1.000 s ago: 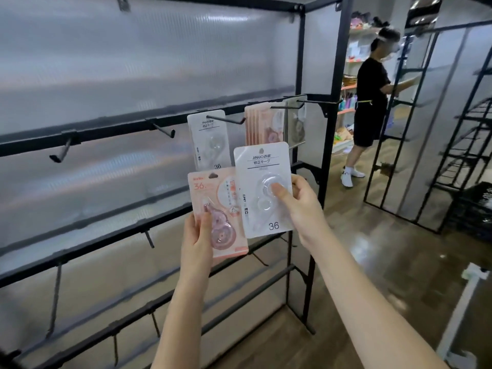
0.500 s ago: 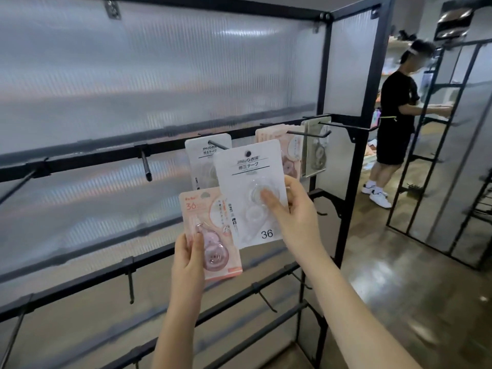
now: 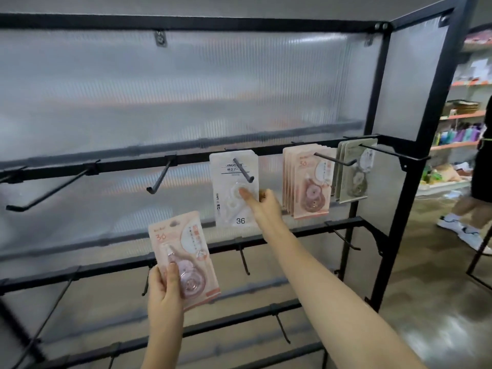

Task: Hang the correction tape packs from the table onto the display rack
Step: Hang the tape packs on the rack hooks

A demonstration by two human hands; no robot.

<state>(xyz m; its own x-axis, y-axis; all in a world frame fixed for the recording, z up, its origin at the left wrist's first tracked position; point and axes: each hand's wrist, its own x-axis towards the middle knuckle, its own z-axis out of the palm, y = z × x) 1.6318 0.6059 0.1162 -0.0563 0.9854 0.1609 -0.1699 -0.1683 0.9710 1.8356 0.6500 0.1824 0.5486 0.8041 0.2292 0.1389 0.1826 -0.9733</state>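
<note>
Progress check: the black metal display rack carries stock on three pegs of its upper hook rail. The rightmost peg holds a few grey-green carded correction tape packs, the next holds a thick stack of pink carded packs, and the third peg has white carded correction tape packs threaded on it, the front one marked "36". The right hand grips that front white pack at its right edge, thumb flat over the clear blister, other fingers curled behind; judged seated on the peg but not yet released. The left hand holds one pink carded correction tape pack low in front of the second rail, thumb across the blister, fingers wrapped behind. This pack remains to hang, likely on the pink stack's peg. Its long axis runs near vertical, tilted slightly left at the top, hang hole uppermost, printed face toward the camera. Two pegs to the left stand bare. The table is out of view, so the remaining count is unknown.
</note>
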